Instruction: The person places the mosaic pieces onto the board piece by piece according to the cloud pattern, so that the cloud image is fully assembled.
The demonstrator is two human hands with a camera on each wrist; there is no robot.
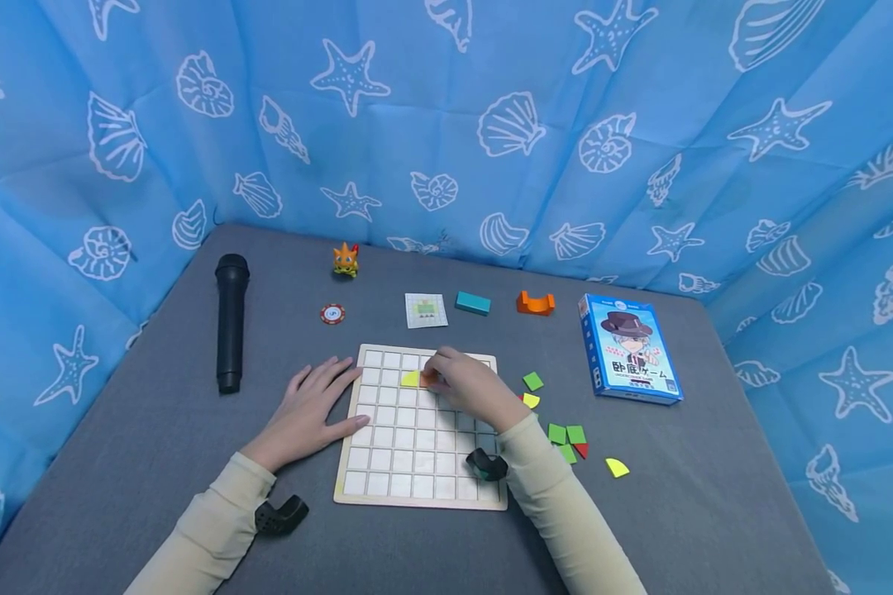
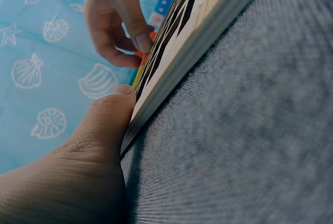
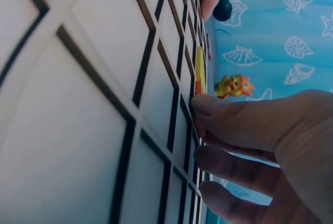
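A pale wooden grid board (image 1: 382, 502) with white squares lies mid-table. Near its top, a yellow quarter-round tile (image 1: 409, 379) sits in the grid. Just right of that tile my right hand (image 1: 475, 388) pinches a small red-orange tile (image 3: 198, 87) at the board's surface; its fingers cover most of the piece. My left hand (image 1: 308, 417) rests with spread, fairly straight fingers at the board's left side, thumb (image 2: 112, 117) on the edge. Several green tiles (image 1: 556, 434), a red tile (image 1: 581, 450) and a yellow tile (image 1: 617, 468) lie loose to the right.
A black microphone (image 1: 231, 322) lies at the left. Behind the board are a toy figure (image 1: 346, 260), a poker chip (image 1: 332, 314), a pattern card (image 1: 426, 311), a teal block (image 1: 473, 303) and an orange block (image 1: 536, 304). A blue game box (image 1: 630, 347) lies at right.
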